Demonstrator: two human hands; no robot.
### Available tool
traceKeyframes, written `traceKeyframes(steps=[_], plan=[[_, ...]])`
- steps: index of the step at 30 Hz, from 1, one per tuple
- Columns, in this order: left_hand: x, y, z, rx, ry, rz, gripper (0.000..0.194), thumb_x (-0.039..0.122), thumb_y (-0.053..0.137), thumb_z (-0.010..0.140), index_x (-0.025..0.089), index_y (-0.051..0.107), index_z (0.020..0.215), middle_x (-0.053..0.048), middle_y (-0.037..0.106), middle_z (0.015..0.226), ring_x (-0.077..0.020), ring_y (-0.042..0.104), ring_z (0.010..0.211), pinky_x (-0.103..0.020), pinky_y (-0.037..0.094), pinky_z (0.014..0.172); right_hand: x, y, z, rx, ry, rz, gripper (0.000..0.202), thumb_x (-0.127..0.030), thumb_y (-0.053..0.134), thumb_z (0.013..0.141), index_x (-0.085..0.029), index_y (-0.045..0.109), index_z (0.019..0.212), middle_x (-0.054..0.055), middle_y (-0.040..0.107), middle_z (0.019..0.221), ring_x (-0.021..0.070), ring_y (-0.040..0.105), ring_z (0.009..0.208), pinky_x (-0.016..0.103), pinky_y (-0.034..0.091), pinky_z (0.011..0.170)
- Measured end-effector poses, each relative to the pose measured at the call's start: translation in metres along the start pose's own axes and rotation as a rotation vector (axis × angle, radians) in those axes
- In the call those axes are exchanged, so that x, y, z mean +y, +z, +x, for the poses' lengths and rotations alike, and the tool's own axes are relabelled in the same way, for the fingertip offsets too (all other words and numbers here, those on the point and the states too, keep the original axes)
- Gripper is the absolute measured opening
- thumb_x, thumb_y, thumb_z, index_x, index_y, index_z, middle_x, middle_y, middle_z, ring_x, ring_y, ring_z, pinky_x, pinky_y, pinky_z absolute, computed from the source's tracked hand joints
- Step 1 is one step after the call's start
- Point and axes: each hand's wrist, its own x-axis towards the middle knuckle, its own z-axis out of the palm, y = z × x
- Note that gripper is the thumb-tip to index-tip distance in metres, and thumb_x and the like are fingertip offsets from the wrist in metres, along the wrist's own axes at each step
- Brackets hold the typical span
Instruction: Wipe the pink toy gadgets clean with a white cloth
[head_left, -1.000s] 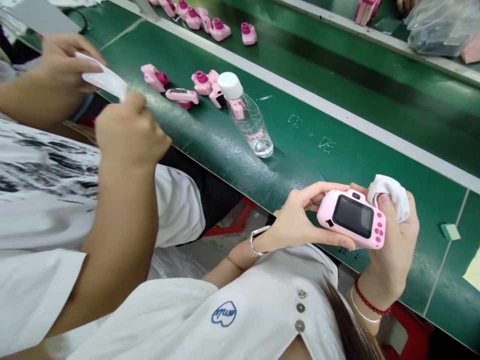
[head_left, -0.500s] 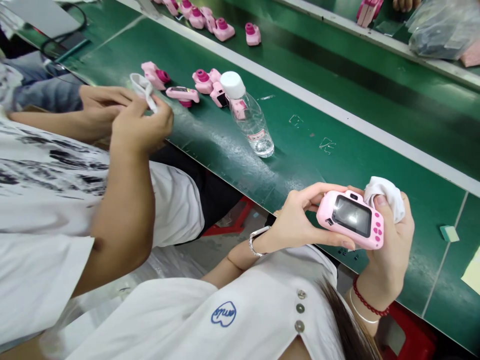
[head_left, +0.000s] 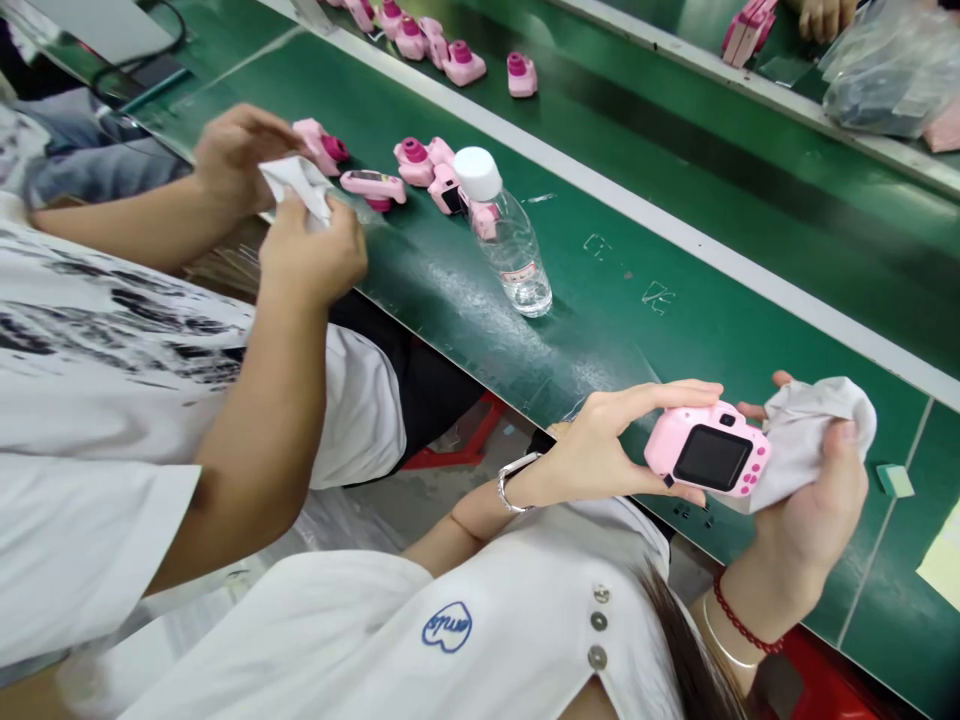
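A pink toy camera point(head_left: 711, 456), its dark screen and pink buttons facing up, is gripped at its left end between the thumb and fingers of my left hand point(head_left: 615, 440). My right hand point(head_left: 814, 510) holds a white cloth point(head_left: 806, 440), spread out against the camera's right end and partly behind it. Small dark bits point(head_left: 694, 515) lie on the green table point(head_left: 600, 340) below the camera. A clear bottle with a white cap point(head_left: 517, 255) stands on the table, left of and beyond my hands.
Several pink cameras point(head_left: 414, 162) lie behind the bottle, more point(head_left: 463, 64) beyond the white strip. On the left a person's hands point(head_left: 315, 245) hold another white cloth point(head_left: 296, 185). A small green-and-white block point(head_left: 895, 481) and yellow paper point(head_left: 942, 560) are at the right.
My right hand has shifted right, off the camera's front, and the cloth has opened out from a bunch. The camera has turned slightly. The neighbouring person's hands have moved apart.
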Motion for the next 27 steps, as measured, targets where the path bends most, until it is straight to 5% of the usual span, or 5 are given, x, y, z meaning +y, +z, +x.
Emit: traceKeyframes(steps=[5, 13, 17, 22, 27], plan=[[0.004, 0.004, 0.003, 0.091, -0.136, 0.053, 0.072, 0.040, 0.095, 0.059, 0.020, 0.066, 0.122, -0.007, 0.075, 0.120, -0.0210, 0.073, 0.106, -0.027, 0.056, 0.095, 0.008, -0.014, 0.002, 0.075, 0.146, -0.033, 0.041, -0.051, 0.078, 0.070, -0.017, 0.072, 0.091, 0.002, 0.074, 0.079, 0.0153, 0.068, 0.066, 0.026, 0.058, 0.061], [-0.007, 0.000, 0.009, 0.059, -0.350, 0.124, 0.075, 0.044, 0.091, 0.065, 0.020, 0.063, 0.130, -0.009, 0.074, 0.123, -0.0223, 0.072, 0.106, -0.032, 0.054, 0.098, 0.036, -0.012, 0.005, -0.344, 0.656, 0.000, 0.056, -0.058, 0.084, 0.056, -0.018, 0.070, 0.092, -0.001, 0.065, 0.056, 0.0132, 0.053, 0.036, 0.023, 0.047, 0.036], [-0.029, -0.012, 0.003, 0.129, -0.348, 0.179, 0.101, 0.044, 0.091, 0.064, 0.022, 0.044, 0.151, -0.015, 0.061, 0.144, -0.0270, 0.064, 0.125, -0.043, 0.046, 0.113, 0.058, -0.010, 0.062, -0.183, 0.417, -0.250, 0.066, -0.058, 0.079, 0.056, -0.018, 0.067, 0.107, 0.005, 0.074, 0.088, 0.0181, 0.068, 0.060, 0.030, 0.059, 0.052], [-0.044, -0.041, -0.010, 0.345, -0.413, 0.371, 0.038, 0.036, 0.071, 0.085, 0.022, 0.069, 0.121, -0.006, 0.077, 0.111, -0.0216, 0.072, 0.104, -0.037, 0.053, 0.102, 0.058, 0.004, 0.198, 0.072, -0.049, -0.442, 0.049, -0.061, 0.065, 0.060, -0.027, 0.061, 0.095, 0.006, 0.068, 0.096, 0.0309, 0.071, 0.093, 0.045, 0.060, 0.069], [-0.051, -0.066, -0.033, 0.534, -0.431, 0.406, 0.022, 0.029, 0.060, 0.088, 0.021, 0.071, 0.105, -0.003, 0.079, 0.103, -0.0184, 0.073, 0.094, -0.034, 0.056, 0.095, 0.046, 0.007, 0.282, 0.207, -0.370, -0.700, 0.027, -0.060, 0.065, 0.060, -0.038, 0.049, 0.063, 0.003, 0.040, 0.059, 0.0473, 0.067, 0.083, 0.056, 0.041, 0.054]])
